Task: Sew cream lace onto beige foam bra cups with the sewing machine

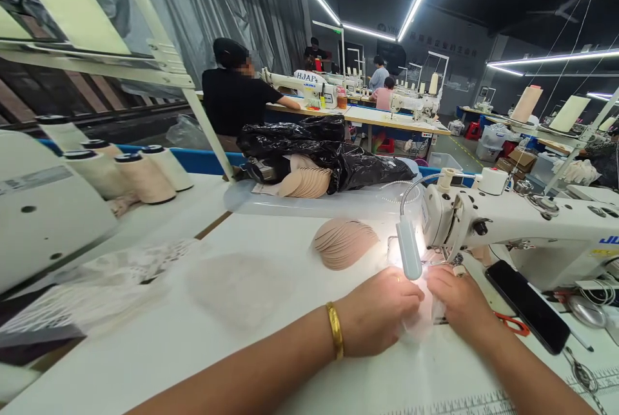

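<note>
Under the bright lamp (409, 250), my left hand (380, 312) has its fingers closed on a sheer pale pink piece of fabric (418, 328). A gold bangle (334, 330) circles that wrist. My right hand (457, 299) pinches the same fabric from the other side, close to the needle area of the white sewing machine (522, 221). The lamp head and glare hide part of the needle and the fingertips. Left of the machine lies a fanned stack of beige-pink foam cups (344, 244). Farther left, a blurred sheer pale piece (242, 289) rests on the white table (290, 363).
To my right are a black phone (529, 305) and orange-handled scissors (512, 323). A black plastic bag (300, 138) with more beige cups (307, 182) sits behind the table. Thread cones (145, 176) and lace fabric (111, 276) are at left. A co-worker (236, 89) sits ahead.
</note>
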`<state>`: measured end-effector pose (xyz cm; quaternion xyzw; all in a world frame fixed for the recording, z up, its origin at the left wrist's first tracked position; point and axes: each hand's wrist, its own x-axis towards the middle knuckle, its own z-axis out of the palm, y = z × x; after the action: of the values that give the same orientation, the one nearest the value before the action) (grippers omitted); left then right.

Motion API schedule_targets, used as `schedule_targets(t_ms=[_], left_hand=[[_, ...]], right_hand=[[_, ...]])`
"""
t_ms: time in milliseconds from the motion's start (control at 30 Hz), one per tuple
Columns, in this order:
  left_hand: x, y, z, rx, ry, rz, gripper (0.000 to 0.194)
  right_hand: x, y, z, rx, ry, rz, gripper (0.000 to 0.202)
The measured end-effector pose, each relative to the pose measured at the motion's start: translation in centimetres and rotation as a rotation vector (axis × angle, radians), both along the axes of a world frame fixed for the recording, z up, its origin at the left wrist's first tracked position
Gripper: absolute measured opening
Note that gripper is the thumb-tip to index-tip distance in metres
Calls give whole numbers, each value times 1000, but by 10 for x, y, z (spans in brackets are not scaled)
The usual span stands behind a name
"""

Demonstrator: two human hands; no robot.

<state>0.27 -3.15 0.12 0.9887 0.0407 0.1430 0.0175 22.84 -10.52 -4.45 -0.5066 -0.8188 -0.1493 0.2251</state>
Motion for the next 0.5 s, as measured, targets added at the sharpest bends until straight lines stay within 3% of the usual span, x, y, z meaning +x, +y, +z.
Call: schedule_targets(t_ms=[200, 367, 500], left_hand=[[-9, 10, -2, 81, 0, 175, 25], [-3, 13, -15, 119, -96, 107, 24], [0, 14, -15, 93, -147, 46, 24]], right_hand=[[0, -5, 7, -50, 59, 85, 43], [1, -2, 3, -97, 54, 35, 45], [5, 0, -3, -106, 45, -18, 48]])
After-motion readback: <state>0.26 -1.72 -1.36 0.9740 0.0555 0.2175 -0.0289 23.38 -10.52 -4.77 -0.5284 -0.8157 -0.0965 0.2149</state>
